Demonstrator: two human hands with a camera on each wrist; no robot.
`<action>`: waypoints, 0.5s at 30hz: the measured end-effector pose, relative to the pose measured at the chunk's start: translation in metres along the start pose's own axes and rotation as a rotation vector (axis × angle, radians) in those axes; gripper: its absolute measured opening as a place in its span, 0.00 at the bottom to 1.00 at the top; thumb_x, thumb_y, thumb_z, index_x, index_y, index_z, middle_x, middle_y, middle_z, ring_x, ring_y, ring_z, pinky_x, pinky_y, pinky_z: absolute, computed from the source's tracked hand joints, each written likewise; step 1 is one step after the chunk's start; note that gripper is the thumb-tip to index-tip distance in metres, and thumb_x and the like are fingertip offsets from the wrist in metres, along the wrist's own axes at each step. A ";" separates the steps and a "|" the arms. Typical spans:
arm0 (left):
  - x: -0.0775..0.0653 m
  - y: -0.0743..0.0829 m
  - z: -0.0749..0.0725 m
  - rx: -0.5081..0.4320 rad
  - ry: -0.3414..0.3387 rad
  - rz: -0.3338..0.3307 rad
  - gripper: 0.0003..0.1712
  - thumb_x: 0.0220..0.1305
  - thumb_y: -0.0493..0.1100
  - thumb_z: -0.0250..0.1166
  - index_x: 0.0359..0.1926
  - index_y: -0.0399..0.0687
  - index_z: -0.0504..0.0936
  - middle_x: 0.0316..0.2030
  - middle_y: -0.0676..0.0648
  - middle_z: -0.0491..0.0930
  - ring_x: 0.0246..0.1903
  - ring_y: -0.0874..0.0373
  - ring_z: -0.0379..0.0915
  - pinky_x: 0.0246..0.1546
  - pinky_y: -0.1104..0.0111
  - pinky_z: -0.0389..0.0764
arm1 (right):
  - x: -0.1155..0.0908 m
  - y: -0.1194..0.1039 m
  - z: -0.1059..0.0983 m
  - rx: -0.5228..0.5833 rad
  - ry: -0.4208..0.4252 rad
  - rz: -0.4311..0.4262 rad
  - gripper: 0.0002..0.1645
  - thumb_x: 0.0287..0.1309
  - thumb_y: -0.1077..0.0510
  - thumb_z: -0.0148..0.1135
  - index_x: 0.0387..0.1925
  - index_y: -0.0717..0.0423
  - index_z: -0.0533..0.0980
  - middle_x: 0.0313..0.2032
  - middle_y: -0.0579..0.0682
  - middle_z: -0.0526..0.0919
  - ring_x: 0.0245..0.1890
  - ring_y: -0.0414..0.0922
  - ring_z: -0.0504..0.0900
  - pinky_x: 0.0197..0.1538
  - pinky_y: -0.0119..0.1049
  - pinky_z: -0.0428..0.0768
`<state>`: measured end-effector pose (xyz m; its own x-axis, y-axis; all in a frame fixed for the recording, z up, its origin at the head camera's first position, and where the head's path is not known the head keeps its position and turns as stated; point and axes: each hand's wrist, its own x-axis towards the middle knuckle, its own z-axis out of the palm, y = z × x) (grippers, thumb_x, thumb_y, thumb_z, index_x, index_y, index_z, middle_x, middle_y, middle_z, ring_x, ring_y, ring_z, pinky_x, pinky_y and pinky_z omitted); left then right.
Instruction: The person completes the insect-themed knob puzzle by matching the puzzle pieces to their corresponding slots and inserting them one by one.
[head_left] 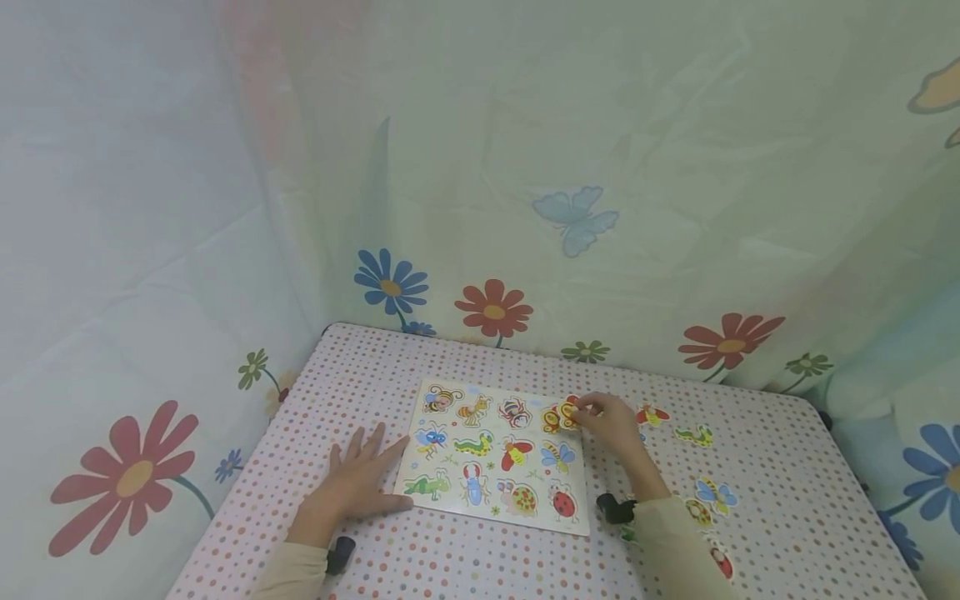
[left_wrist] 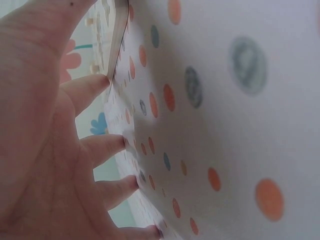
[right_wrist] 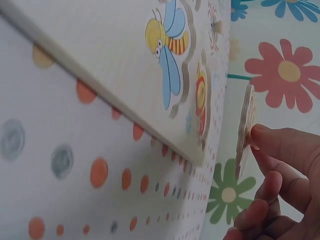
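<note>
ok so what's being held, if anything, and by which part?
Right hand pinches a yellow-and-red puzzle piece by the small knob on its face. Left hand holds nothing.

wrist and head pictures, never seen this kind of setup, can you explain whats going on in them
There's no robot here, just a person's two bare hands. The wide picture comes from a camera on the head, looking forward and down; the two close ones come from cameras on the wrists.

On the dotted tablecloth lies a board with bug pictures, and loose pieces are scattered to its right. The left hand is spread at the board's left edge. The right hand pinches a flat puzzle piece, held just clear of the board near its far right corner.
</note>
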<state>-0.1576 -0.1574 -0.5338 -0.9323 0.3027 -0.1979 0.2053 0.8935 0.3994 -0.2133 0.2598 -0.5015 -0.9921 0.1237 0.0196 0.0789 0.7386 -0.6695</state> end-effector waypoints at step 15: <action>0.000 0.000 0.000 0.010 -0.002 0.000 0.58 0.47 0.74 0.70 0.77 0.63 0.61 0.78 0.38 0.44 0.75 0.31 0.33 0.66 0.30 0.35 | 0.006 -0.008 0.019 -0.009 -0.026 0.042 0.13 0.60 0.57 0.69 0.42 0.62 0.82 0.33 0.54 0.78 0.31 0.49 0.73 0.29 0.37 0.71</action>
<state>-0.1575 -0.1573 -0.5339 -0.9317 0.3033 -0.1999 0.2082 0.8969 0.3903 -0.2223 0.2415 -0.5102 -0.9901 0.1378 -0.0281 0.1216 0.7390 -0.6626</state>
